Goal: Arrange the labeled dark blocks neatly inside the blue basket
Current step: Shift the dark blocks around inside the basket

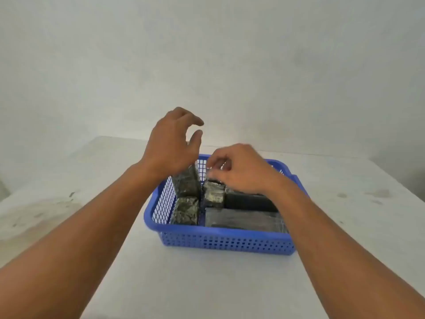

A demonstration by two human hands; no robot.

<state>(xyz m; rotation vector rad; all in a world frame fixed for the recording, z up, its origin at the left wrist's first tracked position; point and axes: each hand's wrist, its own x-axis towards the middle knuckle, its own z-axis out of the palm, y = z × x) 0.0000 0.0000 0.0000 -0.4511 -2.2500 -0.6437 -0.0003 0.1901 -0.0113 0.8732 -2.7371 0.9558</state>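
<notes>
Step in hand: seating the middle block [213, 194] in the blue basket [230, 242].

**Position of parts.** The basket stands on the counter [207, 284] with every block in view inside it. Along the left wall stand a tall block [186, 183] and, nearer the person, a short block [185, 210]. On the right, two long blocks lie flat side by side: the near long block [243, 221] and the far long block [248, 201]. The middle block stands upright between the two groups.

**Hands.** The right hand [241, 169] curls its fingertips onto the top of the middle block and pinches it. Motion blur softens the contact. The left hand [171, 143] hovers above the tall block, fingers loosely curved, thumb and forefinger apart, holding nothing.

**Procedure (judged).**
1. Keep the pinch on the top edge only, since the gaps on either side look too narrow for fingers.
2. Lower the block straight down. A tilt is likely to catch it on the end of the far long block.
3. Square its faces to the basket walls, label side matching its neighbours if legible; the labels are too blurred to read here.
4. Bring the left hand down to steady the tall block, which stands highest and is the likeliest to tip if nudged.

**Caution.** The wrapping looks glossy, so a light pinch may slip.
</notes>
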